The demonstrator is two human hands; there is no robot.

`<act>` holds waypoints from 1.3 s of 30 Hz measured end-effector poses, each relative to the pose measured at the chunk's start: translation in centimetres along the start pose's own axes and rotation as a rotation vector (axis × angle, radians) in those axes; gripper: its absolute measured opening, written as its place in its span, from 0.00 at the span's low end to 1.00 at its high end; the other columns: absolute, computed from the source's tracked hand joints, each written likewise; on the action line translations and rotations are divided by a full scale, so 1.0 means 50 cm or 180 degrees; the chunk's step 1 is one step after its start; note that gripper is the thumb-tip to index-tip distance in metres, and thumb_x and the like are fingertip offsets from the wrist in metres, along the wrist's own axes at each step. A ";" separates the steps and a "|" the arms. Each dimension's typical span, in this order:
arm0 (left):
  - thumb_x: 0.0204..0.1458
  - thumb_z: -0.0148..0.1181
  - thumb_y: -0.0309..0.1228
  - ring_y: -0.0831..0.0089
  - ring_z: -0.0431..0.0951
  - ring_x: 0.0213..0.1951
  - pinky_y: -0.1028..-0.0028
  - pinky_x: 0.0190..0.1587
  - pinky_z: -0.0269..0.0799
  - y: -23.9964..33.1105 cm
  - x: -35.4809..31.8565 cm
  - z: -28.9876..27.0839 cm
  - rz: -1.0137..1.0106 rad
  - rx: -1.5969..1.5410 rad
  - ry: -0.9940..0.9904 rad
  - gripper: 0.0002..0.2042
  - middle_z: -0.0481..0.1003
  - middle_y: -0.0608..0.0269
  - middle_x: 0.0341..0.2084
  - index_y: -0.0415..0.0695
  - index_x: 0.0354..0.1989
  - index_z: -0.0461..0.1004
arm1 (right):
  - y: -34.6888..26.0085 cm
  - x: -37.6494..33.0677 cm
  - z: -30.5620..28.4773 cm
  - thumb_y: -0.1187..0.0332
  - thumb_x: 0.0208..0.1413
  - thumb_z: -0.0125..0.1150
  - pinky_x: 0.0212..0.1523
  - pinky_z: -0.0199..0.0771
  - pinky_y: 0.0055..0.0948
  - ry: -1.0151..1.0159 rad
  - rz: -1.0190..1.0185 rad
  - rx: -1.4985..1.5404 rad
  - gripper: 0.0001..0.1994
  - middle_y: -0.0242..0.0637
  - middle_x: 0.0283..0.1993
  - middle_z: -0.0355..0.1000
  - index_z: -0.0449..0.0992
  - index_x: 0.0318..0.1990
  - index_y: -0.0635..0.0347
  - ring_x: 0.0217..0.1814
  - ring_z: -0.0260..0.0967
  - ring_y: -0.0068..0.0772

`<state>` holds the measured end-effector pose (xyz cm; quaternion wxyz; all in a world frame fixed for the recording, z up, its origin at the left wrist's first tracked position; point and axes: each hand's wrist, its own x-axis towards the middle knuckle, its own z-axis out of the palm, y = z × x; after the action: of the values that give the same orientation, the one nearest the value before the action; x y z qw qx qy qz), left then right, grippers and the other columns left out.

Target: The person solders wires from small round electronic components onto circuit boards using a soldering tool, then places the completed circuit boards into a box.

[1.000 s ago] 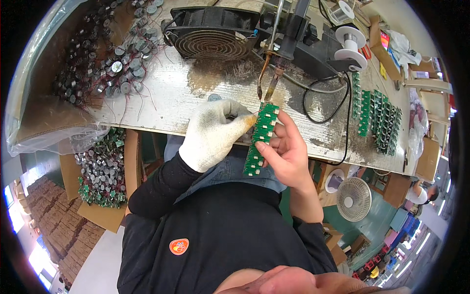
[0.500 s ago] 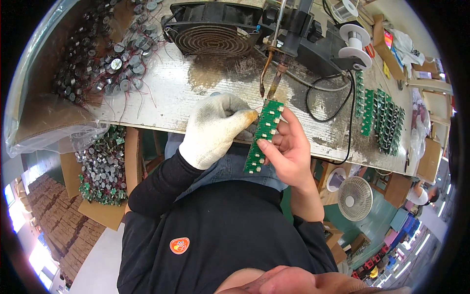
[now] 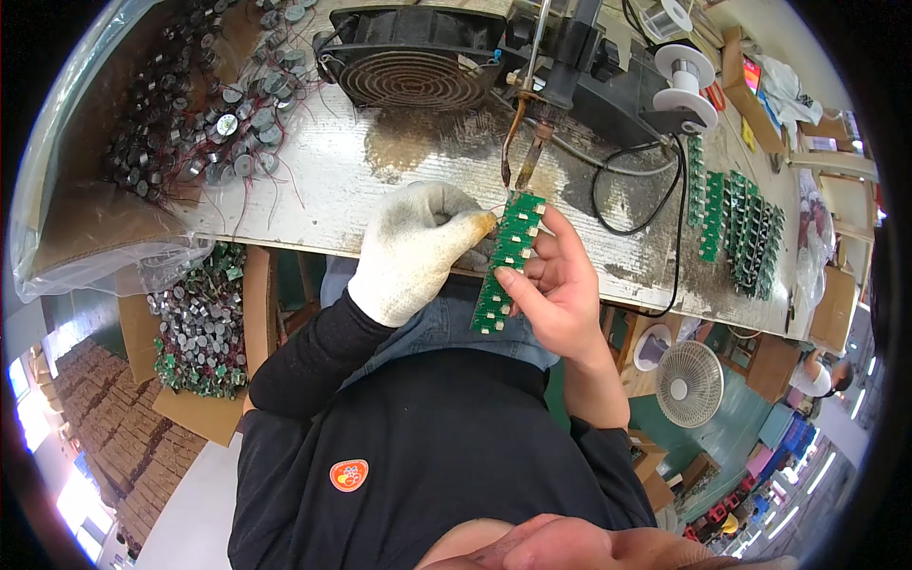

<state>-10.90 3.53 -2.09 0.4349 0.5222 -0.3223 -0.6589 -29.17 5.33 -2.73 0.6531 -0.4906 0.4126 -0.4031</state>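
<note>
Holding a green board strip [image 3: 509,261] between both hands, I have it tilted at the bench edge, its top end just under the two soldering tips [image 3: 518,161]. Far left of my fingers, loose round parts [image 3: 204,104] with red leads lie scattered on the scuffed metal bench [image 3: 323,180] and a plastic sheet. My gloved left hand [image 3: 413,249] pinches a small piece against the strip's top. My bare right hand [image 3: 556,285] grips the strip's right edge, fingers curled. Beyond my fingers sits a black fan [image 3: 413,57]; right of them, a black cable [image 3: 632,204] and more green strips [image 3: 736,214].
</note>
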 end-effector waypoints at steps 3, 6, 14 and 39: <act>0.51 0.60 0.31 0.82 0.72 0.28 0.81 0.30 0.68 0.000 0.000 -0.001 0.0024 0.0275 0.0014 0.10 0.75 0.63 0.25 0.34 0.33 0.75 | -0.002 0.000 -0.003 0.85 0.53 0.53 0.23 0.69 0.16 -0.0183 -0.0110 -0.0143 0.33 0.46 0.49 0.68 0.46 0.66 0.66 0.33 0.71 0.22; 0.51 0.61 0.31 0.82 0.72 0.27 0.81 0.30 0.68 0.011 -0.003 0.007 -0.0083 0.0105 0.0002 0.10 0.75 0.63 0.25 0.34 0.32 0.75 | -0.011 -0.002 0.007 0.83 0.52 0.56 0.25 0.67 0.17 0.0031 0.0061 -0.0003 0.33 0.42 0.44 0.68 0.48 0.64 0.69 0.29 0.68 0.18; 0.51 0.60 0.30 0.82 0.73 0.27 0.80 0.29 0.68 0.017 0.005 0.011 -0.0025 0.0248 0.0003 0.10 0.76 0.63 0.24 0.33 0.32 0.75 | 0.004 -0.010 -0.011 0.84 0.53 0.54 0.23 0.69 0.16 -0.0192 -0.0094 -0.0315 0.33 0.47 0.49 0.68 0.45 0.65 0.68 0.34 0.71 0.22; 0.55 0.56 0.30 0.73 0.78 0.24 0.77 0.27 0.76 0.019 0.003 0.012 -0.0299 -0.0184 -0.0053 0.09 0.76 0.58 0.26 0.34 0.36 0.71 | 0.002 -0.009 -0.008 0.82 0.52 0.58 0.28 0.65 0.16 -0.0093 0.0026 -0.0280 0.34 0.42 0.45 0.68 0.48 0.64 0.70 0.31 0.67 0.18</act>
<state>-11.28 2.99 -1.17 0.4157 0.5184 -0.2819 -0.6920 -29.68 5.65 -2.85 0.6385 -0.5230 0.4224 -0.3747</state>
